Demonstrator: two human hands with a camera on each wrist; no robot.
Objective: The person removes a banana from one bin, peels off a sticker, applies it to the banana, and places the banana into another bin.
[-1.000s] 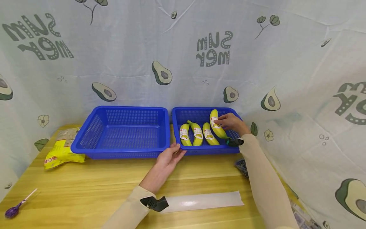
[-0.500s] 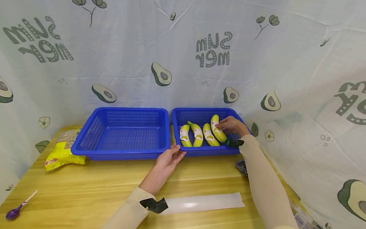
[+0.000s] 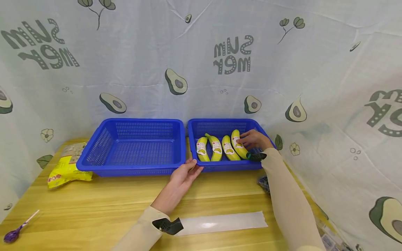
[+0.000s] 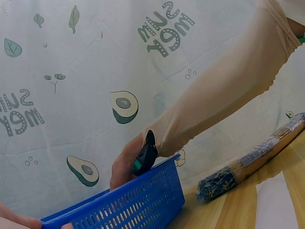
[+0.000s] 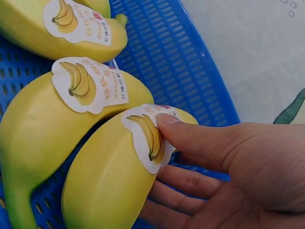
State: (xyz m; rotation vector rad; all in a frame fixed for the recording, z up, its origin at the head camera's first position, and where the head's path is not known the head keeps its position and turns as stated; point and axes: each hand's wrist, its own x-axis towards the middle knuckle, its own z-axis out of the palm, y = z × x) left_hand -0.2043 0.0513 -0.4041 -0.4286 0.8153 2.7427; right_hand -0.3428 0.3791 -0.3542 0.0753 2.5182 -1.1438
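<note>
My right hand (image 3: 255, 138) is inside the right blue basket (image 3: 232, 166), holding the rightmost banana (image 3: 238, 149) low among the others. In the right wrist view the thumb lies on that banana's label (image 5: 148, 143), while the fingers curl along its far side. More yellow bananas (image 3: 216, 148) with white labels lie in a row to the left, and the neighbouring banana (image 5: 43, 129) sits close beside the held one. My left hand (image 3: 183, 174) grips the basket's front left corner, its thumb on the rim and fingers outside under it.
Left of it stands a larger blue basket (image 3: 141, 150) with nothing in it. A yellow bag (image 3: 70, 167) leans there, a purple lollipop (image 3: 12, 235) lies front left, and a white strip (image 3: 223, 223) lies in front. A long package (image 4: 257, 157) lies right. A printed curtain (image 3: 201, 52) hangs behind.
My right hand has lowered the banana into the right basket, beside the others. The left hand has stayed at the basket's corner.
</note>
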